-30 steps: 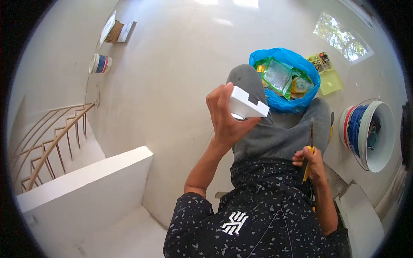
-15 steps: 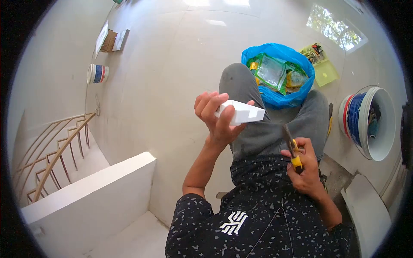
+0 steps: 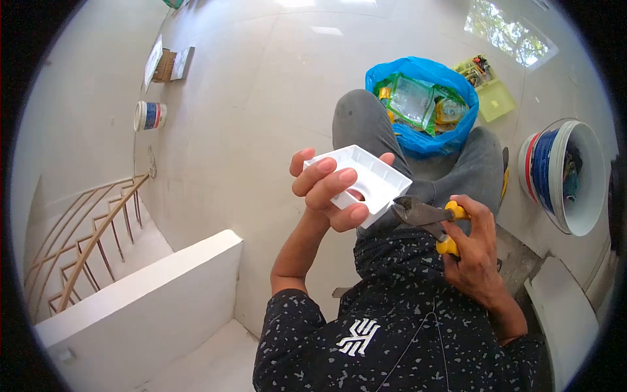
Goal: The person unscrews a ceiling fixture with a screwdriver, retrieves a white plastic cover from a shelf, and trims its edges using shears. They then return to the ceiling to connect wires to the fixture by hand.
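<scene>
My left hand (image 3: 328, 189) is closed around a white plastic box (image 3: 366, 171), shallow and hollow, its inside turned up toward me. A round hole shows in its base, partly covered by my fingers. In my right hand (image 3: 475, 255) is a pair of cutting pliers (image 3: 421, 214) with yellow grips, the handles spread apart. The jaws of the pliers are right at the box's near right edge. Both hands are above my lap, over my grey trousers (image 3: 366, 124).
Beyond my knees stands a blue plastic bag (image 3: 467, 85) with packaging inside. A yellow-green organizer case (image 3: 498, 101) lies open behind it. To the right is a white bucket (image 3: 591, 202); a smaller bucket (image 3: 150, 115) stands far left. A low white wall (image 3: 150, 274) rises at lower left.
My left hand has turned the white box so its hollow side shows. The pliers have swung up and left to the box's edge, and their handles are now spread.
</scene>
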Demonstrator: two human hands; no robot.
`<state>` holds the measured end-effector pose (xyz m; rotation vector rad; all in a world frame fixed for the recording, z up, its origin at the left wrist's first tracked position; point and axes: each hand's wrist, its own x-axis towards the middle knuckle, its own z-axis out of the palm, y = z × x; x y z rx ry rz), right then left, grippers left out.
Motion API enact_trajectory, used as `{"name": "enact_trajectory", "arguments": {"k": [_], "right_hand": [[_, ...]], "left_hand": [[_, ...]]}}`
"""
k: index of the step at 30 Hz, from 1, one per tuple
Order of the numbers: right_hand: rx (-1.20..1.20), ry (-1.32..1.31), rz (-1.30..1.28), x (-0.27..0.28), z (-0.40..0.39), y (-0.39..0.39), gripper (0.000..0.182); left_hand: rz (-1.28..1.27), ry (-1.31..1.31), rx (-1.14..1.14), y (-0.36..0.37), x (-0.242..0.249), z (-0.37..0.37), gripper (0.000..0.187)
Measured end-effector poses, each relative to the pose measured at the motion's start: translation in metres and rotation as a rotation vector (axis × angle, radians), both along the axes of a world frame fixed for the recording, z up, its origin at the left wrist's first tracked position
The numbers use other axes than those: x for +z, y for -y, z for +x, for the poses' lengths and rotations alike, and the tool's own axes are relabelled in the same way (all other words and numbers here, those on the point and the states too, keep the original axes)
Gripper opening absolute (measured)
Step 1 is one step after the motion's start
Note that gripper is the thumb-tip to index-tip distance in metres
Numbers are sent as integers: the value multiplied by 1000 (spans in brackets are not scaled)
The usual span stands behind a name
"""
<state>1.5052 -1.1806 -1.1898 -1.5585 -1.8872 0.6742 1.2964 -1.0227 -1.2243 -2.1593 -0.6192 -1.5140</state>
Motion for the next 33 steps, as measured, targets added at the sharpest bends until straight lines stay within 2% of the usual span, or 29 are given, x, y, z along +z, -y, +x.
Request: {"name": "enact_trajectory", "arguments": {"k": [11,31,33], "right_hand": [[92,1,-50,-1,13,-2,48],[82,0,-11,2,3,-4,49],[95,17,-62,5,2,-4,41]], "left_hand": [[-127,-58,-91,6,3,-4,83],[-114,3,-112,0,2,-4,79],[-112,5,-110,0,3,-4,79]]}}
